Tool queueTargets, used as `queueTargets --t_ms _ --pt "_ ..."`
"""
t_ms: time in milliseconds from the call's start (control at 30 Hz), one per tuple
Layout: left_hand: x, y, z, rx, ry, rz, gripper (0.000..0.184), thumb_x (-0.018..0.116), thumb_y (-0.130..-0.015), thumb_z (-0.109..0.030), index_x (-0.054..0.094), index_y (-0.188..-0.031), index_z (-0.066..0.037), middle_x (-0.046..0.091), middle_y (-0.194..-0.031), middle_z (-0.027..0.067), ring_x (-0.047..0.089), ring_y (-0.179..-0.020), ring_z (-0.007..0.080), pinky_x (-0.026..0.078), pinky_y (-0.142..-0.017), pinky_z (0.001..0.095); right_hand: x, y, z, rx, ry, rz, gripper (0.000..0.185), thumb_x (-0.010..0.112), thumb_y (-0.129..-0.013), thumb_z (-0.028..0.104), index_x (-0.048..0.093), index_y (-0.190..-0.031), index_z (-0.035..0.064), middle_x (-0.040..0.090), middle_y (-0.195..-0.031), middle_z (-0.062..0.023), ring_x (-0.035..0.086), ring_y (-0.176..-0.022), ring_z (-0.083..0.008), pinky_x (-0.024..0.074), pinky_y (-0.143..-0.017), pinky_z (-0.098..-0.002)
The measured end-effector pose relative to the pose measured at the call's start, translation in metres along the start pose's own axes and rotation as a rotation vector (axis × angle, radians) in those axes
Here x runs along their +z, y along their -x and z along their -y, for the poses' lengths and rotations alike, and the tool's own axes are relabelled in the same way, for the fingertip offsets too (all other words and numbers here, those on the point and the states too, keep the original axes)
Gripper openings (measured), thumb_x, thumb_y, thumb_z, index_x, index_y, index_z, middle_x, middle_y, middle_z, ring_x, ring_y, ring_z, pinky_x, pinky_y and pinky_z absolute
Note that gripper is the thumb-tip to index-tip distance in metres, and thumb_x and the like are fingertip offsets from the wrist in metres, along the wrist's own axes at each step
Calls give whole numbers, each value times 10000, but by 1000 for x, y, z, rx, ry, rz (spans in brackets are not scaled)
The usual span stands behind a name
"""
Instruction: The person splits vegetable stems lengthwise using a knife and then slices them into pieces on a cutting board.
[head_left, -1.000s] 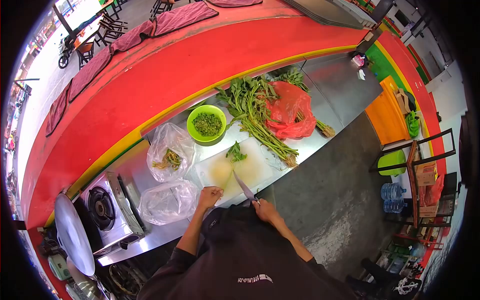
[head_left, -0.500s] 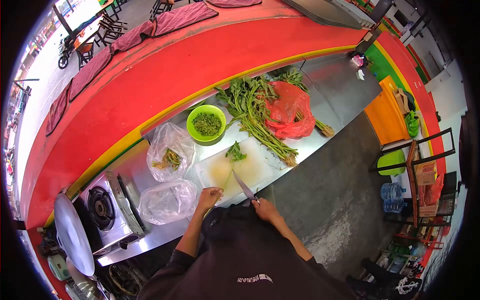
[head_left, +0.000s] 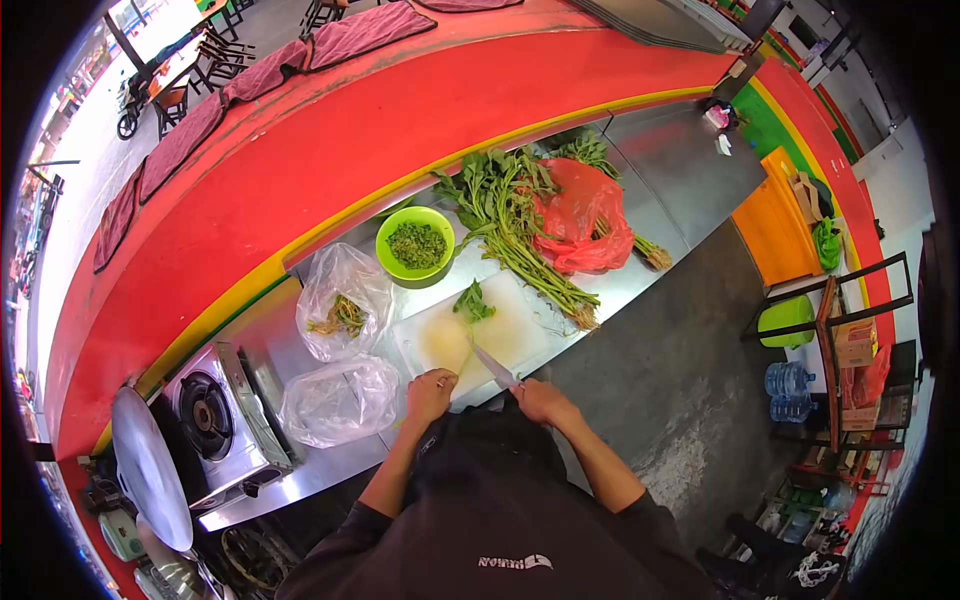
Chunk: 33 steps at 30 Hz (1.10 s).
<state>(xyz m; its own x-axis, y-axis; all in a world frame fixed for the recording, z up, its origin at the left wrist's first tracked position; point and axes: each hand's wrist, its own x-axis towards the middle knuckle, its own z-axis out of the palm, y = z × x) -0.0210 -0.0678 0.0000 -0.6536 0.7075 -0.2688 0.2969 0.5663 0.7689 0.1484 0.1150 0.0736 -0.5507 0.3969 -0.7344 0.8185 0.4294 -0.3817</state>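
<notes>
On a white cutting board (head_left: 530, 310) lies a leafy green sprig (head_left: 473, 302), its thin stem running down toward me. My left hand (head_left: 431, 392) is closed at the board's near edge, fingers pinched on the lower end of that stem. A knife (head_left: 496, 369) is gripped in my right hand (head_left: 541, 400), its blade pointing up and left with the tip close to the stem. Behind the board stands a lime green bowl (head_left: 449, 232) holding chopped greens (head_left: 415, 246). To the right lies a large bunch of leafy stems (head_left: 510, 225), roots toward me.
A red plastic bag (head_left: 582, 215) lies over part of the bunch. Left of the board are a clear bag (head_left: 345, 285) with plant scraps and another clear bag (head_left: 340, 402). Further left are a gas stove (head_left: 215, 415) and a large metal lid (head_left: 148, 468). A red wall (head_left: 330, 150) borders the steel counter.
My left hand has moved slightly up and right along the stem. My right hand has shifted a little right and up, and the knife with it.
</notes>
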Motion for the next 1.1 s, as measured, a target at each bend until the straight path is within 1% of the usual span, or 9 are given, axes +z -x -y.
queueTargets --t_ms 133,267,333,467,533,567,633,733,1100 --pt "6 7 0 15 -54 -6 191 624 -885 -286 738 -918 -137 736 -837 95 709 -786 289 521 -759 437 -12 -11 4 -5 71 86 488 397 -1027 397 628 -1070 -30 701 -861 -218 674 -560 -340 571 -584 -436" --pt "10 10 13 9 -17 -24 178 622 -883 -270 735 -926 -139 734 -828 92 709 -786 287 524 -760 430 -13 -11 0 60 3 136 529 402 -1019 454 618 -1003 -29 684 -901 -269 681 -678 -399 534 -684 -496" --pt "6 11 22 24 17 -37 208 646 -897 -235 731 -975 -63 733 -812 128 719 -726 253 563 -694 363 4 -14 -11 -127 -50 -64 521 415 -1017 462 602 -944 -19 663 -762 -225 629 -496 -329 505 -528 -463" --pt "2 10 42 -44 85 -48 215 628 -910 -226 724 -983 -49 733 -804 132 720 -720 245 560 -688 359 -1 -1 -11 -34 -201 57 508 434 -1010 473 577 -899 -2 618 -710 -189 620 -536 -294 491 -539 -448" --pt "-1 11 48 -92 102 -58 217 628 -895 -254 727 -954 -70 733 -813 116 718 -750 277 547 -701 388 0 4 -17 32 -245 140 524 446 -1004 484 595 -998 -18 668 -892 -226 670 -694 -372 540 -588 -456" --pt "-3 12 48 -96 103 -61 217 628 -895 -254 727 -954 -70 733 -813 116 718 -750 277 547 -701 388 9 0 -31 30 -242 143 524 446 -1004 484 595 -998 -18 668 -892 -226 670 -694 -372 540 -588 -456" --pt "-7 14 50 -84 110 -66 210 621 -911 -204 718 -986 -33 733 -813 152 723 -723 253 552 -697 349 19 -2 -44 -136 -130 -47 504 459 -999 477 584 -956 -9 657 -895 -236 645 -796 -438 514 -720 -494" --pt "-9 14 52 -93 67 -48 212 620 -910 -201 716 -989 -29 734 -815 156 727 -737 252 550 -705 349 15 7 -42 -109 -146 -135 490 469 -994 477 573 -941 1 658 -921 -253 613 -890 -482 470 -820 -529" --pt "-8 17 54 -126 70 -44 231 635 -892 -252 729 -968 -56 734 -810 121 718 -749 272 544 -701 379 50 -10 -32 -173 16 -274 445 481 -995 454 536 -949 15 649 -805 -295 621 -775 -511 481 -704 -599"
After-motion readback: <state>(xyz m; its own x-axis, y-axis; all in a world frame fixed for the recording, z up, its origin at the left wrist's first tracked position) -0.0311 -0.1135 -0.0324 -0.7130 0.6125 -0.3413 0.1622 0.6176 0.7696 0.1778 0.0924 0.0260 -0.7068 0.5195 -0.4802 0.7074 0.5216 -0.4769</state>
